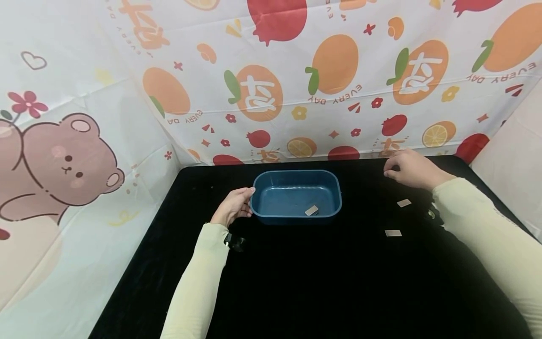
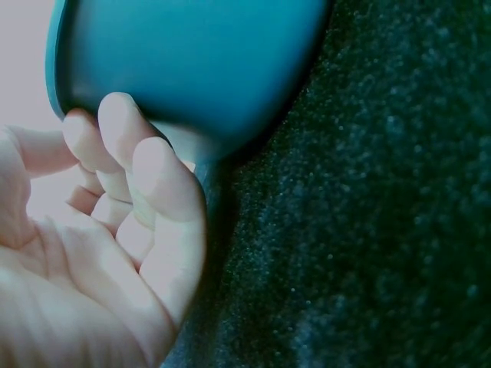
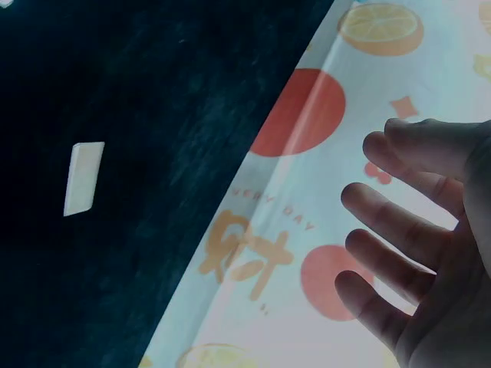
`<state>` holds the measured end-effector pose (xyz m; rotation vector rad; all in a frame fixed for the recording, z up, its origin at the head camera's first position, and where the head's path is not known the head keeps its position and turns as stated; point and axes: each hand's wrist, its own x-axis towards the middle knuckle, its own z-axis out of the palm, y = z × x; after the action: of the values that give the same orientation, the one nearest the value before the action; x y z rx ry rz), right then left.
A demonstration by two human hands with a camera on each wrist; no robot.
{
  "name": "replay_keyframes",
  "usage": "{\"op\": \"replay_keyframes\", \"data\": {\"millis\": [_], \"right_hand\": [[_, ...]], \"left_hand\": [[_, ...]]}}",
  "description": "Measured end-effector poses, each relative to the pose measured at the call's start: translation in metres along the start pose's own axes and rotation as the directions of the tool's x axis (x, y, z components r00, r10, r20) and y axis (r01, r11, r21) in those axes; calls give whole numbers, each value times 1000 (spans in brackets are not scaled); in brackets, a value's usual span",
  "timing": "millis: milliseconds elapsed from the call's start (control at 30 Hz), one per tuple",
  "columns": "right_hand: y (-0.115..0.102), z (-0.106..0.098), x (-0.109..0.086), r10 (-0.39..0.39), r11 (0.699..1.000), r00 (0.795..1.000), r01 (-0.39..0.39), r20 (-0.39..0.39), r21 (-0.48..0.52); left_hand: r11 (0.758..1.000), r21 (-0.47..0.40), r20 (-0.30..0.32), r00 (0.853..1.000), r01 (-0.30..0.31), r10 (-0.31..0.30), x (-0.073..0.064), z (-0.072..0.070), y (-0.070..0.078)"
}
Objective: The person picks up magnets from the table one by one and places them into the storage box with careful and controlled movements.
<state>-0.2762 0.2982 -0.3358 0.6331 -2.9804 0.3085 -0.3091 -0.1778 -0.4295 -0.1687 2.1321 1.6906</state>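
Note:
A blue rectangular plastic basin [image 1: 296, 194] sits on the black table, with a small flat tan rectangular piece [image 1: 311, 210] inside near its front wall. My left hand [image 1: 235, 204] holds the basin's left end, thumb at the rim and fingers against the outer wall. In the left wrist view the curled fingers [image 2: 157, 172] touch the basin [image 2: 192, 61]. Raised near the table's back right, my right hand [image 1: 410, 168] holds nothing, its fingers loosely bent. Nearer to me than this hand lie two similar tan pieces, one upper [image 1: 404, 203] and one lower [image 1: 393, 233].
Behind the black table [image 1: 305, 282] hangs a white cloth [image 1: 288, 127] printed with fruit, close beyond my right hand. Another cloth with a pink bear [image 1: 72, 160] hangs along the left side. A pale cloth [image 1: 508, 155] borders the right edge.

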Motion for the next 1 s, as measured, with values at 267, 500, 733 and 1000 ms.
{"op": "replay_keyframes", "data": {"millis": [267, 500, 733, 1000], "right_hand": [[18, 5, -19, 29, 1000, 999, -29, 18, 4], [44, 11, -38, 54, 999, 999, -54, 8, -2], [71, 26, -59, 107, 994, 994, -107, 38, -5], [88, 45, -77, 116, 993, 992, -116, 43, 10]], "left_hand": [[1000, 2, -6, 1000, 14, -14, 0, 1, -1], [1000, 8, -13, 1000, 18, -18, 0, 0, 0], [1000, 11, -12, 1000, 25, -25, 1, 0, 0], [1000, 3, -13, 1000, 26, -26, 1, -1, 1]]}}
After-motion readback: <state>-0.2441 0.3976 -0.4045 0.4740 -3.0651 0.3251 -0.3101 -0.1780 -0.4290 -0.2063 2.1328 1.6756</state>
